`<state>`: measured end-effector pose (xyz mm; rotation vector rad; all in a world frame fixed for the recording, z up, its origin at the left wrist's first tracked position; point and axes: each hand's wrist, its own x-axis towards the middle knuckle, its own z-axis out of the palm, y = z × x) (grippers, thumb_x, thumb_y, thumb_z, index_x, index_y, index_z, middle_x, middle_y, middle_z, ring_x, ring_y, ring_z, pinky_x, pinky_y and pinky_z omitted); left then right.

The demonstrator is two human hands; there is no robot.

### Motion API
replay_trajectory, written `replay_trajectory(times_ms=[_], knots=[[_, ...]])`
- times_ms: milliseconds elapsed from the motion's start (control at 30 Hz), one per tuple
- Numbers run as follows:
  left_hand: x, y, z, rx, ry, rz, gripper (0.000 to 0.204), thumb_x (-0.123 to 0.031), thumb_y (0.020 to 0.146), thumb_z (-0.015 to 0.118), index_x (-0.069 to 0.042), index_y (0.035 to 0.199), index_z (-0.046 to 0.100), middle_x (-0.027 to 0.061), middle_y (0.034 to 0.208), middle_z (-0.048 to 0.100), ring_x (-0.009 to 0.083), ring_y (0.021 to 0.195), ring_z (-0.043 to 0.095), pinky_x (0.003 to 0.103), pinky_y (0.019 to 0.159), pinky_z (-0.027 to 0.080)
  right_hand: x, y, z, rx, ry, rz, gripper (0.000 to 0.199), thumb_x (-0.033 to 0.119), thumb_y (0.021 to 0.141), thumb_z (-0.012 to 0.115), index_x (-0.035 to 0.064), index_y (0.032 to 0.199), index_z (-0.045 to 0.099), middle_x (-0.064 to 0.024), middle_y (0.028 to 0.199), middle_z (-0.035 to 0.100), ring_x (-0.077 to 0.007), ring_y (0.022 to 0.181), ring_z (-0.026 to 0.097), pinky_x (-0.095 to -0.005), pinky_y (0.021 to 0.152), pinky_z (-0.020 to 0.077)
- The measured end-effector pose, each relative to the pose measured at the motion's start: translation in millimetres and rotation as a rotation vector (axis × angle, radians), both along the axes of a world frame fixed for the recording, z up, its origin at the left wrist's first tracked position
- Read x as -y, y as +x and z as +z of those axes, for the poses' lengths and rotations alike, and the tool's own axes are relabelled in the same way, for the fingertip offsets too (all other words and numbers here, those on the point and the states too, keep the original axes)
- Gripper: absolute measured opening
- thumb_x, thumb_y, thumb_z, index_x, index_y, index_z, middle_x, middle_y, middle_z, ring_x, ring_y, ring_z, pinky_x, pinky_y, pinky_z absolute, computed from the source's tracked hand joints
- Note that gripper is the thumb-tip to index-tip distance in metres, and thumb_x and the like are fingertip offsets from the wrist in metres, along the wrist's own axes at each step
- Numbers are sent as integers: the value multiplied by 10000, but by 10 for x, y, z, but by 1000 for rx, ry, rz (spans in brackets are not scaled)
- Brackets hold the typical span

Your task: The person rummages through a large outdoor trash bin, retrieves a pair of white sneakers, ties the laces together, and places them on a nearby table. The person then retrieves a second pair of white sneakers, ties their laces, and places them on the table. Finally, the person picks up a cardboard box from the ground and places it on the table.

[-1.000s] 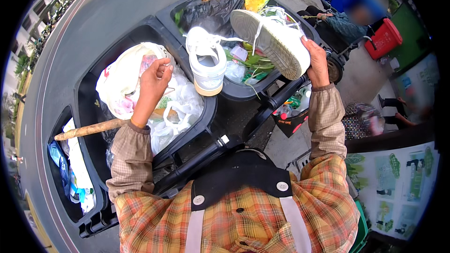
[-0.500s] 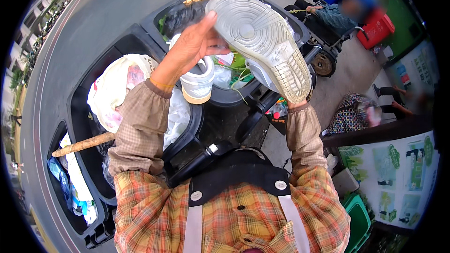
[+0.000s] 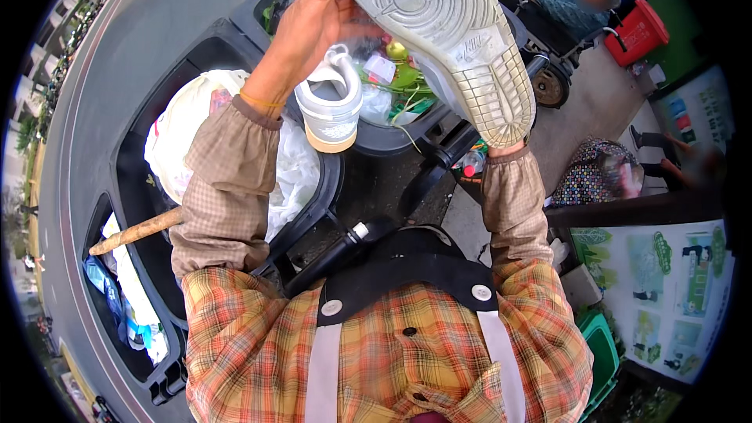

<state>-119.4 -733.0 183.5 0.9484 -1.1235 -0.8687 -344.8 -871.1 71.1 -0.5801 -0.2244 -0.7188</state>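
My right hand (image 3: 509, 149) grips a white and grey sneaker (image 3: 470, 39) near its heel, and the shoe covers most of the fingers. Its worn sole is turned toward me, with the toe up and to the left. Beside the toe, my left hand (image 3: 313, 23) is raised with thumb extended and fingers apart. The fingertips are blurred, so contact with the sole is unclear. Below that hand, a matching white sneaker (image 3: 329, 113) stands at the rims of the bins, heel toward me and opening up.
Dark bins (image 3: 145, 164) hold plastic bags, a white sack (image 3: 176, 129), green scraps and a wooden stick (image 3: 137, 231). At the right are a person in a wheelchair (image 3: 572, 16), a red bin (image 3: 638, 31), a dotted bag (image 3: 587, 180) and a printed board (image 3: 650, 290). A green bin (image 3: 601, 360) stands lower right.
The held sneaker has risen and its toe now reaches the top of the view. My left hand has gone up along with it. The whole view has shifted slightly.
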Motion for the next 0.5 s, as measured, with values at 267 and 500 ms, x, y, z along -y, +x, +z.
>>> replay_trajectory(times_ms=[267, 500], knots=[[-1245, 1255, -323, 1335, 426, 1011, 339, 5, 710, 593, -91, 1034, 610, 86, 1042, 557, 211, 863, 583, 323, 744, 467, 490, -858, 522, -343, 25, -426, 332, 240, 894, 521, -5, 1118, 536, -134, 1061, 610, -223, 943, 602, -348, 835, 484], [-1318, 653, -283, 766, 798, 547, 271, -167, 802, 596, 5, 1012, 597, 105, 757, 621, 149, 593, 609, 256, 529, 486, 554, -1032, 75, -197, 187, -248, 391, 252, 927, 424, -34, 1188, 483, -172, 1201, 527, -299, 1083, 525, -436, 945, 412]])
